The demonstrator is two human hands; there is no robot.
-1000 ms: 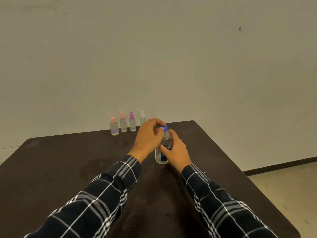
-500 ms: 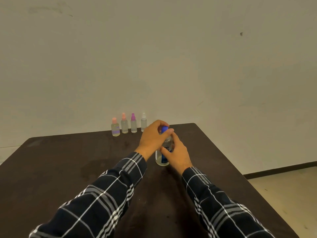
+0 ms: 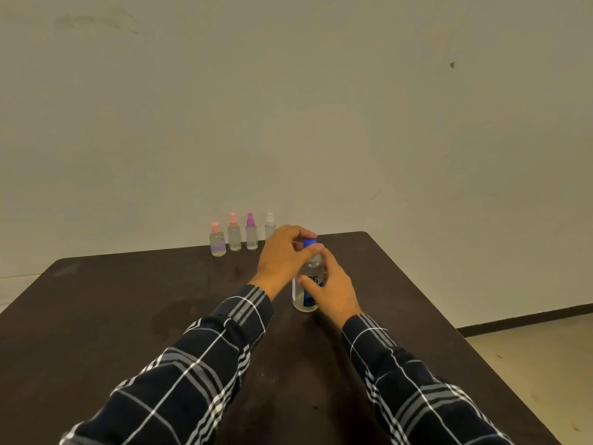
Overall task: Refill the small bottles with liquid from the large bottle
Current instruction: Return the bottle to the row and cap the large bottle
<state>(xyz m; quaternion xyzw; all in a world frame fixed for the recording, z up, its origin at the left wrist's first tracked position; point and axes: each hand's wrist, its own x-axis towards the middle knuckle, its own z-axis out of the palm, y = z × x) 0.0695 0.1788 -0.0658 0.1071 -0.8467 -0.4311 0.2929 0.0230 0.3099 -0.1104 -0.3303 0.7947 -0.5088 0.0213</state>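
Note:
The large clear bottle [image 3: 305,298] with a blue label stands upright on the dark table [image 3: 96,316], right of centre. Its blue cap [image 3: 309,242] is on top. My left hand [image 3: 282,258] wraps its fingers around the cap. My right hand [image 3: 333,290] grips the bottle's body from the right. Several small bottles stand in a row at the table's far edge: one with a pink flat cap [image 3: 217,240], one with a peach sprayer [image 3: 234,234], one with a magenta sprayer [image 3: 251,232] and one with a white sprayer [image 3: 270,224], partly behind my left hand.
A plain wall rises right behind the table's far edge. The table's right edge drops to a light floor [image 3: 529,364] with a dark baseboard. A faint wet-looking patch [image 3: 179,316] marks the tabletop left of my left forearm.
My left hand's fingers have shifted around the blue cap, covering more of it. The bottle and my right hand stay in place. The camera tilted slightly.

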